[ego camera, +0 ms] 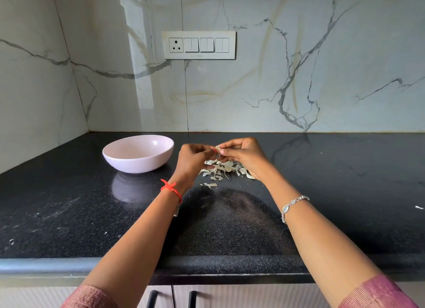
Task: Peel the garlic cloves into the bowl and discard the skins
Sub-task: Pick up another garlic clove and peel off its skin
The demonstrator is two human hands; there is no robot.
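A pale pink bowl (138, 152) stands on the black granite counter (230, 215), left of my hands. My left hand (195, 159) and my right hand (243, 155) meet above the counter and together pinch a small garlic clove (218, 148) with papery skin hanging from it. Directly below them lies a heap of loose garlic skins (224, 170) with at least one clove among them. I cannot see into the bowl's bottom from here.
The marble backsplash rises behind the counter with a switch panel (199, 45) on it. A wall closes the left corner. The counter's front edge runs near my elbows, with cabinet handles (151, 298) below. A white scrap (419, 207) lies at far right.
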